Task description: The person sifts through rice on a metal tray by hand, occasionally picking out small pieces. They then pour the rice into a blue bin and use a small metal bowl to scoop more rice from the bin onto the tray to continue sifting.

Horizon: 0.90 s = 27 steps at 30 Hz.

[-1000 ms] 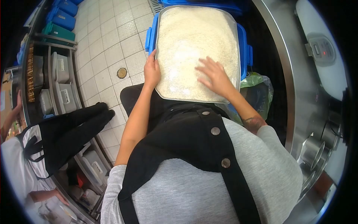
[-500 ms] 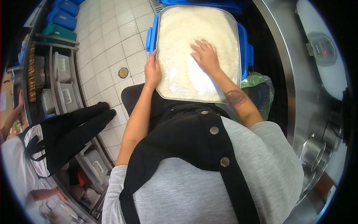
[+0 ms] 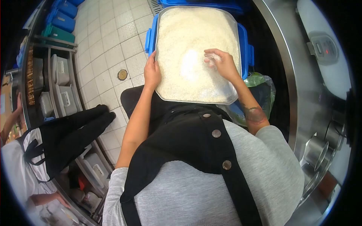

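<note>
A large clear tray [image 3: 160,90] full of white rice [image 3: 184,37] sits in front of me, over a blue lidded container [image 3: 244,49]. My left hand [image 3: 152,73] grips the tray's left rim, thumb at the edge and the other fingers hidden beneath. Above the right part of the rice is my right hand [image 3: 223,64], its fingers curled inward. White grains show between the thumb and fingers, though they are slightly blurred.
On the right runs a steel counter [image 3: 279,34] with metal pots [image 3: 316,150]. A green plastic bag [image 3: 266,84] lies beside the blue container. At left, another person in a black apron [image 3: 64,139] stands by shelves with plastic bins [image 3: 62,69].
My right hand has lifted from lying spread on the rice and moved slightly right and toward me, its fingers now curled. The left hand keeps its hold on the tray.
</note>
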### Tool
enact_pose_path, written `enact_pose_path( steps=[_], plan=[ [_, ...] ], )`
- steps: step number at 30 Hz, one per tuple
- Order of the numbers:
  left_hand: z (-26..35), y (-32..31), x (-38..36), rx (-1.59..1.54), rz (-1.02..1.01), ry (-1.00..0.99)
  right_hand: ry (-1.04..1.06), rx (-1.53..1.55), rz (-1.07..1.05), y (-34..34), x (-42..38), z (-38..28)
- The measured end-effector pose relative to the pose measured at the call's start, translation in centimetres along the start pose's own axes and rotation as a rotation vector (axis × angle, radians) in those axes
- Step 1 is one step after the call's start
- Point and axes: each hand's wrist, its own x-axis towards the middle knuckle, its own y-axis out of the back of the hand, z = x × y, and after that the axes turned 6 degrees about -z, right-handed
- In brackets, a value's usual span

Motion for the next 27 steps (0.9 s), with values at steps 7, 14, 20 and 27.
enact_pose_path(
  steps=[7,14,20,27],
  plan=[
    [0.1,0.0,-0.1,-0.012,0.008,-0.009,0.057,0.167,0.076,2.8,0.2,-0.2],
    [0.3,0.0,0.0,-0.019,0.001,0.013,0.218,-0.676,0.418,-2.2,-1.7,6.9],
    [0.5,0.0,-0.2,-0.024,-0.01,0.043,0.262,-0.461,-0.113,-5.3,-3.6,5.1],
    [0.6,0.3,-0.2,0.006,-0.015,0.022,-0.227,0.262,-0.062,0.8,1.1,-0.3]
  ],
)
